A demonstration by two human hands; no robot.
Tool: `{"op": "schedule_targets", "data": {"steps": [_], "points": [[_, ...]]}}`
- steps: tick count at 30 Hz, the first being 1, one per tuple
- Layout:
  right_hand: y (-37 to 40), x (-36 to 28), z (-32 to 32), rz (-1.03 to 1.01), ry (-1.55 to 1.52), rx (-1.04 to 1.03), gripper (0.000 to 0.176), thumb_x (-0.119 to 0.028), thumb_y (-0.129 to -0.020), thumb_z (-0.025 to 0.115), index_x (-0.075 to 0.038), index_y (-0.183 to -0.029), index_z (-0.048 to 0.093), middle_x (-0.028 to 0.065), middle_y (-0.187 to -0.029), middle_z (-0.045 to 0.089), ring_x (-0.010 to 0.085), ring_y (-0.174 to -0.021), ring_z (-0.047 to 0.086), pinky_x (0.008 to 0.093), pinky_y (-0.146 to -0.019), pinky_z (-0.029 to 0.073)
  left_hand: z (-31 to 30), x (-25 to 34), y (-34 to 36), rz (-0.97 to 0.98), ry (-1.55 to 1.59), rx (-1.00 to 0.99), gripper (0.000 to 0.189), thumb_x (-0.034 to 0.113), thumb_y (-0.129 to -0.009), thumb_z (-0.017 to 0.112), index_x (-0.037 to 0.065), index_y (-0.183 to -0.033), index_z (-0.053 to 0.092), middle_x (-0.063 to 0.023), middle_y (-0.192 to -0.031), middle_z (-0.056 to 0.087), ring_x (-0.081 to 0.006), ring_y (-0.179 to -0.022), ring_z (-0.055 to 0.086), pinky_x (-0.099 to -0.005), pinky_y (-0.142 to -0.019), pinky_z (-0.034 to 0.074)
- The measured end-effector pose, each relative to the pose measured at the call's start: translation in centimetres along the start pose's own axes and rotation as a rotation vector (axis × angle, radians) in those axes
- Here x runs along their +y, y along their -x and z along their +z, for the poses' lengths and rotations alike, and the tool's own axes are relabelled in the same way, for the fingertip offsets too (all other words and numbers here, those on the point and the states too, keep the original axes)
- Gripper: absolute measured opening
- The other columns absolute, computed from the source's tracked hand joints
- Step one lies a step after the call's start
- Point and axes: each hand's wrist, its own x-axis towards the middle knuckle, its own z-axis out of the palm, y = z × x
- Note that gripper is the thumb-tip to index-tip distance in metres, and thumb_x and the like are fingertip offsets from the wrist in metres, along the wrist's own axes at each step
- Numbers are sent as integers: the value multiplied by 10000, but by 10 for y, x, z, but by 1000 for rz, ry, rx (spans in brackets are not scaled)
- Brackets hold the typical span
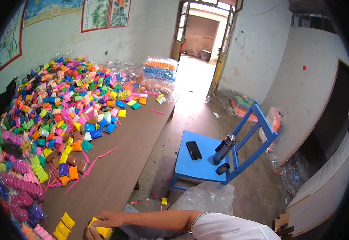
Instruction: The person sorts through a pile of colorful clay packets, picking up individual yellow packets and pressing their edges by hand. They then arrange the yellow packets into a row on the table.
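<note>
My right hand (104,221) reaches in from the right at the bottom edge, its fingers closed on yellow packets (102,231). Fingers also show at the left side of these packets, cut off by the frame; I cannot tell whether they belong to my left hand. Just left of the hand, a short strip of joined yellow packets (64,227) lies on the brown table (114,168). A large heap of small colourful packets (66,96) covers the far left part of the table. Thin pink strips (88,168) lie beside the heap.
Bundled packets in clear plastic (158,74) stand at the table's far end. Right of the table is a blue chair (190,170) bearing a phone (193,150), a bottle (224,149) and a small black object (222,169). Clear plastic (206,198) lies below the chair.
</note>
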Motion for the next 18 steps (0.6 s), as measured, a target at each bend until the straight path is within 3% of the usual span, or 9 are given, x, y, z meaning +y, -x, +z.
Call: {"op": "schedule_targets", "data": {"steps": [3, 6, 9, 16, 18], "points": [[5, -12, 2, -32, 186, -12, 459, -438, -1002, 533, 15, -963, 588, -8, -828, 592, 83, -795, 531, 286, -695, 480, 2, -4, 0, 20, 16, 64, 477, 371, -994, 443, -55, -1023, 657, -289, -927, 660, -473, -857, 621, -502, -732, 488], [4, -7, 0, 5, 5, -59, 445, -430, -976, 584, 15, -951, 593, 1, -818, 592, 88, -791, 530, 289, -684, 476, 3, 0, 0, 32, 5, 28, 482, 370, -992, 439, -62, -1007, 653, -288, -909, 658, -474, -841, 614, -501, -719, 481], [2, 3, -6, -10, 82, -76, 417, -401, -929, 651, 7, -872, 592, -2, -741, 581, 94, -699, 536, 304, -601, 462, 2, -6, -1, -22, -8, -21, 510, 389, -1001, 431, -72, -968, 648, -291, -883, 655, -476, -807, 602, -508, -696, 471], [3, -11, 0, -18, 77, -48, 406, -388, -873, 711, -1, -834, 597, -1, -711, 577, 92, -675, 535, 301, -585, 456, 2, 10, 2, -25, 130, 43, 558, 425, -1016, 417, -78, -918, 640, -292, -831, 643, -464, -746, 585, -516, -667, 460], [4, -18, 1, 112, 135, -24, 353, -341, -889, 715, 1, -908, 627, 6, -776, 608, 97, -748, 566, 293, -655, 493, 0, 13, 2, -95, 78, 23, 556, 425, -1014, 424, -81, -936, 641, -287, -836, 648, -453, -748, 590, -511, -672, 464]]}}
